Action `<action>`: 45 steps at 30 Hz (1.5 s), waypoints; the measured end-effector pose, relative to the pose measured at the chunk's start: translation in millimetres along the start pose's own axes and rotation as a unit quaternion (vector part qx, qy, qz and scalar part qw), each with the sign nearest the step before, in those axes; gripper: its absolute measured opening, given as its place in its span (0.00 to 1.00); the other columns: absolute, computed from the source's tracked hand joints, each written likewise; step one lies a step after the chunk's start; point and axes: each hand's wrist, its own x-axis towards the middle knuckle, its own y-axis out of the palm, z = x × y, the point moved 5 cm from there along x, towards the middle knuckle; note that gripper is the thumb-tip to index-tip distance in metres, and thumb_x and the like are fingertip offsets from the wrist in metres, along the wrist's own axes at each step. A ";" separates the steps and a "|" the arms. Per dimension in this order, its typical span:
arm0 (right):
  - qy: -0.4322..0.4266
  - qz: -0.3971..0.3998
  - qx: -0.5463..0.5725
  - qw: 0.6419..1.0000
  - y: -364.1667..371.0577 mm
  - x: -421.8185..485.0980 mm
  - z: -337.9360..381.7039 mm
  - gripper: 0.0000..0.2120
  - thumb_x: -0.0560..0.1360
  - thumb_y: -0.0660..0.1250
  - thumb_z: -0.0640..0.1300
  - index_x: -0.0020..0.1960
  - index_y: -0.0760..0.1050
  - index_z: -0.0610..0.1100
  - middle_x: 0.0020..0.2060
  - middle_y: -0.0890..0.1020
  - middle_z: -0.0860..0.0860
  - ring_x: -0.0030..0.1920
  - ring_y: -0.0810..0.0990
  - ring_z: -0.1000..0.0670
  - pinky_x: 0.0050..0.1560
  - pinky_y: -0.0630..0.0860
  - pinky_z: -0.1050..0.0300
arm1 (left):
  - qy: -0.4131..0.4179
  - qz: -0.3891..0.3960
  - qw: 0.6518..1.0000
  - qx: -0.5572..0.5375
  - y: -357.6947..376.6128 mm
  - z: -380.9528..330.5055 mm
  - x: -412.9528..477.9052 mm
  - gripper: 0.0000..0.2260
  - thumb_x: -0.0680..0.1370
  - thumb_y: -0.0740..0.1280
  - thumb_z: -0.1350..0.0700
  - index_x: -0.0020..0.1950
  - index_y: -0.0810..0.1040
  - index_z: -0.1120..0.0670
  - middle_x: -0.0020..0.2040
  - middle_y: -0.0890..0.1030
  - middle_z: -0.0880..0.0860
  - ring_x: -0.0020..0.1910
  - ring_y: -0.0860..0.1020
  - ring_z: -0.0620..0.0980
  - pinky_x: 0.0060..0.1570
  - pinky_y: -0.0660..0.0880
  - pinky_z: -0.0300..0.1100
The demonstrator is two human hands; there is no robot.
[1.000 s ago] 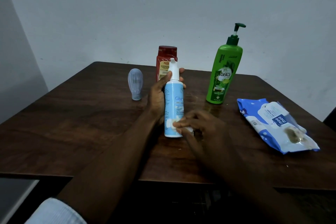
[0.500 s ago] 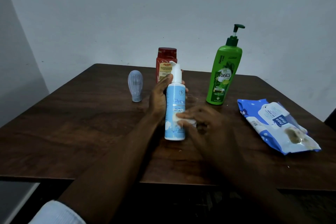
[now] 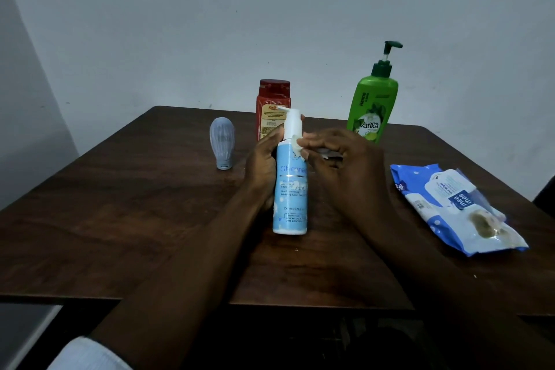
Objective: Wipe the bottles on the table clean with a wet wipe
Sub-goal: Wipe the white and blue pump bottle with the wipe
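A light blue pump bottle with a white top stands upright near the middle of the brown table. My left hand grips its upper body from the left. My right hand pinches a small white wet wipe and presses it against the bottle's shoulder, just under the pump. Behind stand a red bottle, partly hidden by the blue one, and a green pump bottle. A small grey-blue bottle stands upside down at the left.
A blue and white wet-wipe pack lies flat on the right side of the table, its flap stained brown. A plain white wall rises behind the table. The table's front edge runs under my forearms.
My right hand has slid the wipe up the blue bottle, from near its base to its shoulder. My left hand keeps its hold on the bottle.
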 end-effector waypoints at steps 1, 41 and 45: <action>-0.010 0.002 -0.010 1.000 -0.4 -1.9 1.2 0.08 0.73 0.75 0.38 0.52 0.86 0.43 0.49 0.85 0.50 0.50 0.82 0.58 0.52 0.80 0.62 | -0.003 0.004 1.000 -0.010 1.5 0.9 0.2 0.20 0.79 0.62 0.53 0.71 0.71 0.59 0.43 0.79 0.55 0.32 0.79 0.46 0.34 0.80 0.40; 0.057 0.034 0.029 0.997 -6.2 9.3 -2.3 0.07 0.75 0.74 0.40 0.52 0.86 0.44 0.47 0.84 0.53 0.48 0.82 0.60 0.44 0.78 0.71 | 0.034 -0.020 0.993 0.113 -11.1 -1.7 6.9 0.27 0.73 0.73 0.46 0.68 0.75 0.56 0.45 0.80 0.54 0.37 0.80 0.49 0.40 0.79 0.43; 0.034 0.047 0.006 0.998 -4.9 7.6 -0.5 0.07 0.75 0.74 0.39 0.52 0.86 0.45 0.48 0.83 0.54 0.49 0.82 0.59 0.44 0.78 0.70 | 0.031 -0.010 0.997 0.076 -6.6 -1.9 4.9 0.18 0.78 0.67 0.49 0.64 0.77 0.58 0.47 0.82 0.54 0.37 0.80 0.48 0.40 0.80 0.42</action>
